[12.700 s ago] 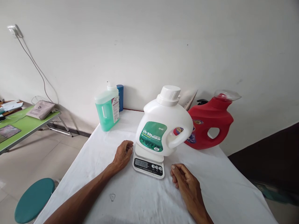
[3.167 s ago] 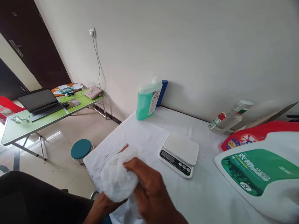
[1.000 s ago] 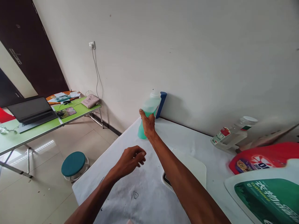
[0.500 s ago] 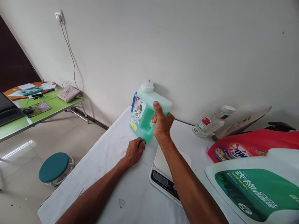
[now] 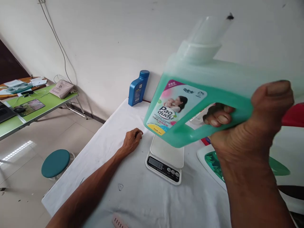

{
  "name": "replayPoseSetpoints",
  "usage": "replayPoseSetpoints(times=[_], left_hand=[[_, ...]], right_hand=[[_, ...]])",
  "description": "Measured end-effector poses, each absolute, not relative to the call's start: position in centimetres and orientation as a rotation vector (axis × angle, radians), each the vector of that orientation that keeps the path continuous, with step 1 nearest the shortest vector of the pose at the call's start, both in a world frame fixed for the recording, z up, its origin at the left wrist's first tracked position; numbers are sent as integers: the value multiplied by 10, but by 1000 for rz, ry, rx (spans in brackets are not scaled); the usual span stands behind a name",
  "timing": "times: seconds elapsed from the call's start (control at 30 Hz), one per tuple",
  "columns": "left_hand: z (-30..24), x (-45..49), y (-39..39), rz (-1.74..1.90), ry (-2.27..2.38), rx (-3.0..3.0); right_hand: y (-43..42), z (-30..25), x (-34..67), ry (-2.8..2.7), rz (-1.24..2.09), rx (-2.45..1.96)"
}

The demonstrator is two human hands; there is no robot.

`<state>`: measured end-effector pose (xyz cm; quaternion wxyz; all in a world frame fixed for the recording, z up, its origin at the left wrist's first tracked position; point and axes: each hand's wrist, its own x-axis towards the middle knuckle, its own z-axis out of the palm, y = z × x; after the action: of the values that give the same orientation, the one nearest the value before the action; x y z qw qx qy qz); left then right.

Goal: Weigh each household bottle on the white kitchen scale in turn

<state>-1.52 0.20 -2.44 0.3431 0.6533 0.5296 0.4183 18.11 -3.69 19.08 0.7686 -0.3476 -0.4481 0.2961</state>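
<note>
Through the handle opening of a large jug of green liquid detergent [image 5: 175,110] run the fingers of my right hand [image 5: 266,114], closed around its grip. The jug is tilted and raised close to the camera, above the table. Below it, partly covered by it, a white kitchen scale [image 5: 163,161] lies on the cloth; its display digits are too faint to read. To the left of the scale my left hand [image 5: 132,139] rests on the white cloth [image 5: 102,152] with fingers curled in, apparently around nothing.
A blue bottle [image 5: 138,88] stands at the table's back corner by the wall. At the right lie a white jug with a green label [image 5: 213,164] and a red bottle [image 5: 293,114], partly hidden. A teal stool [image 5: 55,163] and a green folding table [image 5: 45,107] are to the left.
My right hand has lifted the green detergent jug up and to the right, toward the camera, uncovering the blue bottle. My left hand stays on the cloth, away from the jug.
</note>
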Motion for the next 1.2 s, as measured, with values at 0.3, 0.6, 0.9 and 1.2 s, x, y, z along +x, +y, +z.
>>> replayPoseSetpoints(times=[0.3, 0.6, 0.9, 1.2], left_hand=[[-2, -30, 12, 1026, 1407, 1638], [3, -32, 11, 1015, 1407, 1617], [4, -32, 11, 1007, 1417, 1648], [3, -33, 8, 1017, 1402, 1646]], right_hand=[[-51, 177, 207, -834, 642, -927], [-47, 160, 208, -769, 702, -971], [-43, 161, 214, -823, 717, -1011], [-51, 147, 225, -1048, 628, -972]])
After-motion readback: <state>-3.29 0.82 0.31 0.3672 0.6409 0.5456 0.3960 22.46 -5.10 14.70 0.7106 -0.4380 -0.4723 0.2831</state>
